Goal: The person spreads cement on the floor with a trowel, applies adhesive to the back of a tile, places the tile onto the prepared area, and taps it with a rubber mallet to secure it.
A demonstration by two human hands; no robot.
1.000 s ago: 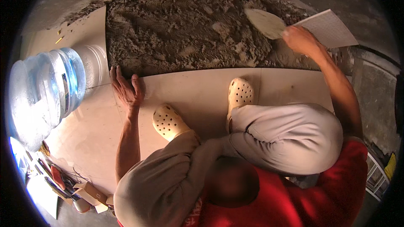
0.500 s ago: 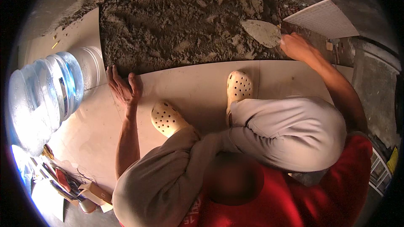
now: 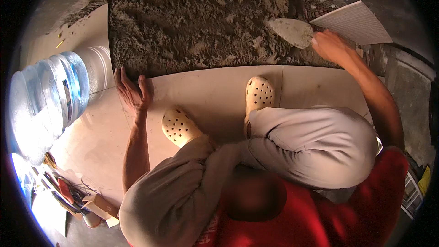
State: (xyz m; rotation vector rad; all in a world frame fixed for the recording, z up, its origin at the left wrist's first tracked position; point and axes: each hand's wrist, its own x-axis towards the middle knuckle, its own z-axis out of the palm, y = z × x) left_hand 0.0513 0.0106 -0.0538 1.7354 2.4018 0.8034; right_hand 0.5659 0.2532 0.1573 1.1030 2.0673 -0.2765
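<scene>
My right hand (image 3: 333,46) is closed around the handle of a pointed trowel (image 3: 292,32), whose pale, mortar-smeared blade points left over the rough grey-brown mortar bed (image 3: 196,27). The handle itself is hidden in my fingers. My left hand (image 3: 133,89) rests on the beige floor tiles (image 3: 206,87), fingers spread, its fingertips at the near left corner of the mortar. Just beyond my right hand, a loose tile (image 3: 354,22) leans with its ridged underside showing.
A large clear water bottle (image 3: 48,100) lies on the tiles at the left. Behind it nearer me are a small cardboard box (image 3: 101,208) and assorted tools (image 3: 64,190). My feet, in cream clogs (image 3: 259,92), stand on the tiles. A concrete ledge (image 3: 409,96) is at the right.
My right hand has moved a little to the right with the trowel, closer to the leaning tile. The left hand stays in place on the tiles.
</scene>
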